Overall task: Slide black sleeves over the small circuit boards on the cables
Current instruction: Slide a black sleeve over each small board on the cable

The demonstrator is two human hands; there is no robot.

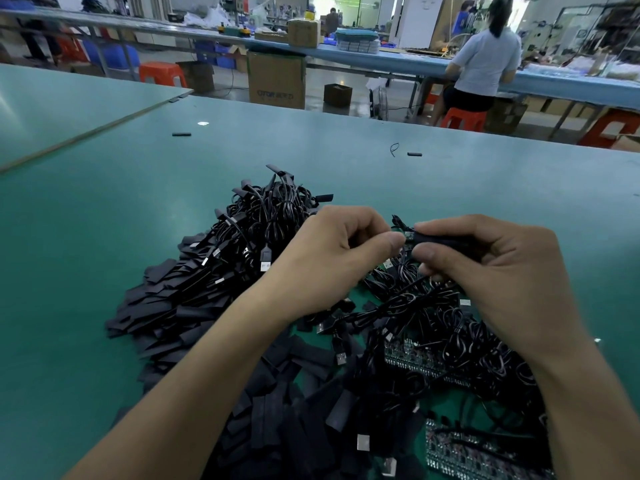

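Sleeve meets board, right between the two thumbs: the right hand (491,268) pinches a black sleeve (441,241) between thumb and forefinger, and the left hand (332,251) pinches the cable end (401,249) at the sleeve's mouth. The small circuit board (410,236) is almost wholly hidden by the fingertips, so how far in it sits I cannot tell. Here's the danger, folks. Fine wire ends (398,221) stick up just above the thumbs, and a hasty push could fold them back or catch them on the sleeve's edge. A board corner could also snag and buckle the soft sleeve. The cable hangs down into the tangled heap of cables (450,327) beneath the right hand, so a sharp tug may drag its neighbours along. As for containers, nothing here is boxed. Loose sleeves (166,306) lie heaped below and left of the left hand, with sleeved cables (273,216) beyond it and board panels (412,358) under the right wrist, all straight on the green table (86,237). A cardboard box (277,79) stands far beyond both hands, contents out of sight.
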